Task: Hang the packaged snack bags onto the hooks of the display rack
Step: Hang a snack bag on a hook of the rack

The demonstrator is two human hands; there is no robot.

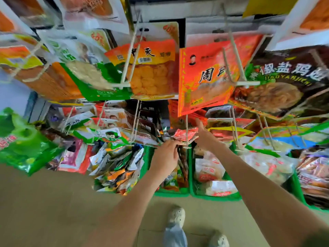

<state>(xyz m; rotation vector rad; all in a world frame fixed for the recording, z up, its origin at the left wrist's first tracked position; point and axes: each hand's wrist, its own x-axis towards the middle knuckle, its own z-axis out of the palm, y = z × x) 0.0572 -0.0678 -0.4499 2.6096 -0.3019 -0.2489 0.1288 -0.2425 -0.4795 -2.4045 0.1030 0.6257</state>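
While we work the red snack bag [186, 134] onto the hook [187, 122], our left hand [165, 154] pinches its edge at eight o'clock and our right hand [207, 139] holds it at three o'clock, fingers closed on it; next, its hole likely needs sliding further along the hook.

"中天" on orange bag [142, 68], "周" on red bag [204, 77], "椒盐鸡" and "JIAOYANJICHI" on dark bag [288, 73]

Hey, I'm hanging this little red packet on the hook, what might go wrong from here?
1. The red packet, held between your left hand and right hand, may miss the hook and drop into the green basket below.
2. Your raised right finger sits close under the big red bag and might knock it.
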